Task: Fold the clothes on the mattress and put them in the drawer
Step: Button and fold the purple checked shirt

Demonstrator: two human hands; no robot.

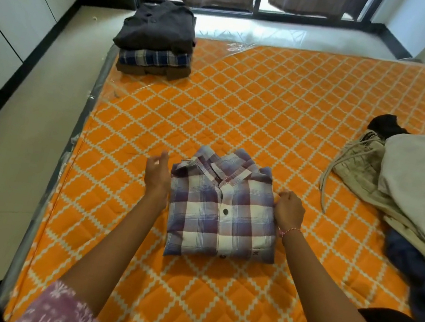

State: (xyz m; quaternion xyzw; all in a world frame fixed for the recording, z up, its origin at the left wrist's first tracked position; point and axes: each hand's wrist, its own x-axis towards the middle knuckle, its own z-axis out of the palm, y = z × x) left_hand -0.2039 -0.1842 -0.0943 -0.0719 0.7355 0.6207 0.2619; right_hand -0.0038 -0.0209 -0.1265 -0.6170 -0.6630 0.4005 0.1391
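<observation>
cabinets [11, 14]: far left of the frame, white fronts; i can't tell which one is the drawer.
folded stack [155, 39]: upper left, on the mattress corner near its left edge; dark shirt on top, plaid and brown beneath.
left hand [156, 176]: centre, just beside the plaid shirt's left side, fingers loose and spread, grasping nothing.
plaid shirt [221, 213]: centre, folded square, collar away from me, flat on the orange mattress [299, 105].
right hand [289, 210]: at the shirt's right edge, fingers curled; i can't tell whether it pinches cloth.
step: i judge this fold finished; next i'd slide both hands under and carry it to the stack.
unfolded heap [411, 194]: right of the frame, beige and dark clothes.
room: open mattress between shirt and stack; left edge drops to the floor.
</observation>
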